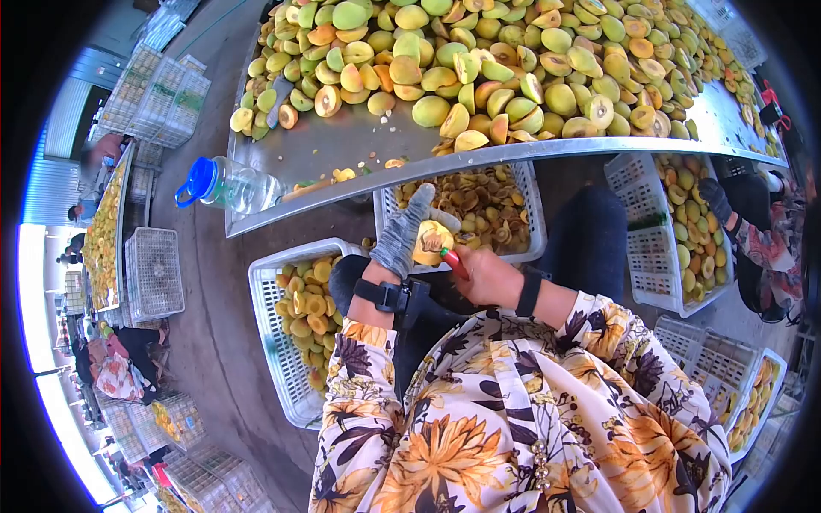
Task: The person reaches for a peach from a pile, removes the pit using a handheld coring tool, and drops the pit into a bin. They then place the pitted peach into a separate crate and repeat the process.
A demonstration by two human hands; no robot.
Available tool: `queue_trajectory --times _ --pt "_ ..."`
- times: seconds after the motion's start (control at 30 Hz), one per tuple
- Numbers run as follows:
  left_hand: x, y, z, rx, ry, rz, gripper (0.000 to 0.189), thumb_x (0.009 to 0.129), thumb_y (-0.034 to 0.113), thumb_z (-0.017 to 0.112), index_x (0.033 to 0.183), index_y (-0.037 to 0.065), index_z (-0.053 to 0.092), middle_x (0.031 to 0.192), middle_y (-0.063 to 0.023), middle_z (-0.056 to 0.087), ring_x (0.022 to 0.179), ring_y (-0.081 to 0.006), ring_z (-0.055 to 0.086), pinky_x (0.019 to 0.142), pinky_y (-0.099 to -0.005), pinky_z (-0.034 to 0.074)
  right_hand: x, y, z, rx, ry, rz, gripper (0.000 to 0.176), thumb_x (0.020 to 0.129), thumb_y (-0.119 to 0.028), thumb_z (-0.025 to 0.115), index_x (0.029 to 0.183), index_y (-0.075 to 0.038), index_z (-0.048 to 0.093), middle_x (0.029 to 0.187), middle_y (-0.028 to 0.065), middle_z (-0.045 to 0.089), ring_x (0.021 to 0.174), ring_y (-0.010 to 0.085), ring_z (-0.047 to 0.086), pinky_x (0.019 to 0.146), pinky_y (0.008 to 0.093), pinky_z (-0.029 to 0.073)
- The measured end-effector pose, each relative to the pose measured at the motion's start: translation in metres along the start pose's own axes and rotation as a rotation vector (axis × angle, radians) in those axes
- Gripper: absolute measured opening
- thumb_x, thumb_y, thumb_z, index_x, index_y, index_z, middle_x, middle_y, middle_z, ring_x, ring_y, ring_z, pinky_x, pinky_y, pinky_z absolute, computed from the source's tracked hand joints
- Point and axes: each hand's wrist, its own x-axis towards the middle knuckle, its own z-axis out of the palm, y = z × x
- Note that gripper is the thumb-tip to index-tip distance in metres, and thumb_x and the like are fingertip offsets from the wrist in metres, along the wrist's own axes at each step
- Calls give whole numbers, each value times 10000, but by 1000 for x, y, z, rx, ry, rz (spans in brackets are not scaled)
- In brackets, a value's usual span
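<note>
My left hand [400, 238], in a grey knit glove, is closed around a peach half [433, 243] with its cut, brownish centre showing. My bare right hand [491, 277] grips a small red-handled tool [457, 264] with a green collar. The tool's tip meets the fruit, and its working end is hidden there. Both hands are over my lap, just in front of a white crate [536, 205] of peach pieces below the table edge. Another white crate [272, 329], with yellow-green halves, stands by my left arm.
A metal table [342, 141] heaped with cut peaches [479, 68] spans the front. A blue-capped water bottle [235, 185] lies at its left corner. At right are a filled crate [641, 244] and a co-worker's gloved hand [714, 200]. Stacked crates [154, 98] stand far left.
</note>
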Motion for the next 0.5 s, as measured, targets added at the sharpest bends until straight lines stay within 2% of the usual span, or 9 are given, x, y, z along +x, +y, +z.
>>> queue_trajectory --times 0.03,0.1,0.13,0.17,0.23,0.27,0.33,0.37,0.5 --pt "-5 4 -2 1 2 -2 489 821 429 568 1076 20 483 705 -174 618 592 -227 619 540 -311 528 2 0 -1 47 -18 19 161 721 -84 572 820 10 486 605 219 546 571 381 564 512 402 440" --pt "-17 9 -1 -137 -202 97 597 800 525 522 1048 -17 539 818 -154 622 695 -222 618 642 -301 521 2 -4 -2 63 35 9 157 726 -92 575 815 3 488 597 213 540 562 373 565 507 398 437" --pt "-17 6 -1 -249 -99 122 520 829 440 532 1055 -28 536 824 -136 619 709 -214 616 674 -306 524 5 -10 -5 73 89 -5 153 731 -101 579 809 -5 489 589 207 534 553 365 566 501 393 433" --pt "-18 1 3 -245 -101 124 520 829 440 532 1055 -28 536 824 -136 619 709 -214 616 674 -306 524 6 -18 -8 74 93 -7 153 731 -101 579 809 -5 489 589 207 534 553 365 566 501 393 433" --pt "-19 -14 13 -175 51 423 430 841 357 555 1045 -22 544 817 -130 619 707 -210 614 674 -308 527 6 -32 -12 212 -19 249 159 728 -99 577 802 2 480 594 215 531 565 374 562 505 404 426" --pt "-17 -17 15 -331 93 438 353 789 166 651 1060 -9 509 878 -126 609 722 -213 617 592 -314 540 5 -29 -8 213 -23 247 159 728 -99 577 802 2 480 594 215 531 565 374 562 505 404 426" --pt "-16 -19 16 -384 137 359 315 787 146 649 1031 -4 518 837 -128 610 683 -219 616 568 -315 538 2 -17 0 138 56 19 156 729 -100 571 794 4 474 590 223 523 581 390 557 511 415 423" --pt "-15 -20 16 -435 175 279 278 785 126 648 1002 2 526 796 -130 611 644 -225 615 545 -315 535 1 -13 1 138 55 20 156 729 -100 571 794 4 474 590 223 523 581 390 557 511 415 423" --pt "-9 -19 15 -466 165 177 218 787 112 645 947 12 536 741 -133 608 589 -230 609 472 -314 513 -1 -12 2 46 52 27 151 723 -89 563 799 2 468 585 219 514 573 397 542 509 404 417"
